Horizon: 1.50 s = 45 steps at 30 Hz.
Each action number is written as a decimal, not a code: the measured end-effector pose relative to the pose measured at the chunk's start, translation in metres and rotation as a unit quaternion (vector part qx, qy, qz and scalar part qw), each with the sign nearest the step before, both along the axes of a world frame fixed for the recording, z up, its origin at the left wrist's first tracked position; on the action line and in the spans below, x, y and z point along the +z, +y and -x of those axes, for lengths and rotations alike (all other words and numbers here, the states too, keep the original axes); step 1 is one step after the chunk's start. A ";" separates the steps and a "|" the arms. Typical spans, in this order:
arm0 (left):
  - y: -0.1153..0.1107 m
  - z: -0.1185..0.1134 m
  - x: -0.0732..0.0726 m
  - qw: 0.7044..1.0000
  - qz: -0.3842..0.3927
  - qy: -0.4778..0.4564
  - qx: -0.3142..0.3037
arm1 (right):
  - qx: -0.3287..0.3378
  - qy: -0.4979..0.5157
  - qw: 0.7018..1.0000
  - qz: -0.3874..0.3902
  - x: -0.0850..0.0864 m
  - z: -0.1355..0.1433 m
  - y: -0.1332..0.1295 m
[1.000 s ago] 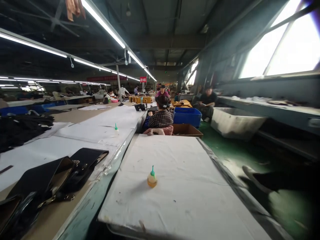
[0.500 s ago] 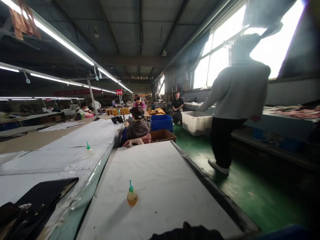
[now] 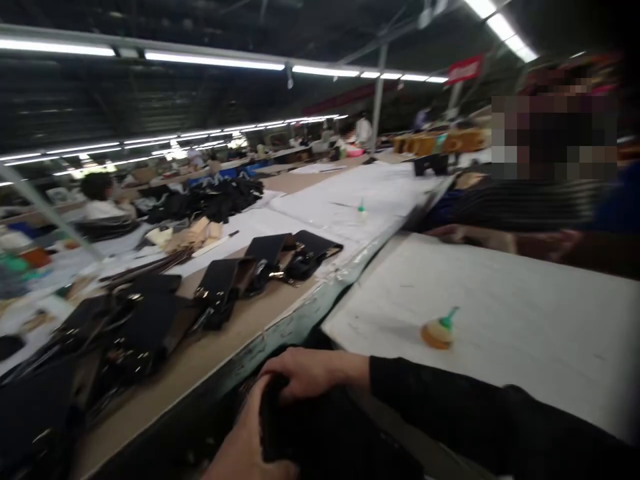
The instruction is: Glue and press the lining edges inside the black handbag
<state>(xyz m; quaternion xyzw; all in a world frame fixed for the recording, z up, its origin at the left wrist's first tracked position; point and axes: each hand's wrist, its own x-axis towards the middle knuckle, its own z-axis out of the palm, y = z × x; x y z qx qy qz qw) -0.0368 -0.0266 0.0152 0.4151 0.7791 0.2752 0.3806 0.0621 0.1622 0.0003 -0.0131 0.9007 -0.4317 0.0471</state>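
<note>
here, left hand [image 3: 250, 437] and right hand [image 3: 306, 373] gripping matte black piece [image 3: 330, 437], squat translucent bottle [image 3: 438, 333] nearby

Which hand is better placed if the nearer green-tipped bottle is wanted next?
Probably the right hand: it is nearer the bottle, its dark sleeve passing close by. The left hand is farther off, lower left. Both hold a black item.

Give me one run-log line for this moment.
left hand: holding black item; right hand: holding same item; green-tipped bottle: on white tabletop; black pieces with metal fittings: on brown surface
</note>
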 end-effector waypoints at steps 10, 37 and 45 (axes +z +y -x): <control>-0.061 0.033 -0.003 0.975 -0.056 -0.203 0.069 | 0.159 -0.028 0.977 0.138 -0.021 0.046 0.006; -0.096 0.002 0.001 0.963 0.198 0.183 0.017 | 0.178 -0.002 0.971 0.160 -0.039 0.086 -0.012; -0.106 0.004 -0.028 0.964 0.111 0.238 -0.028 | -0.003 -0.018 0.978 0.206 -0.029 0.015 0.014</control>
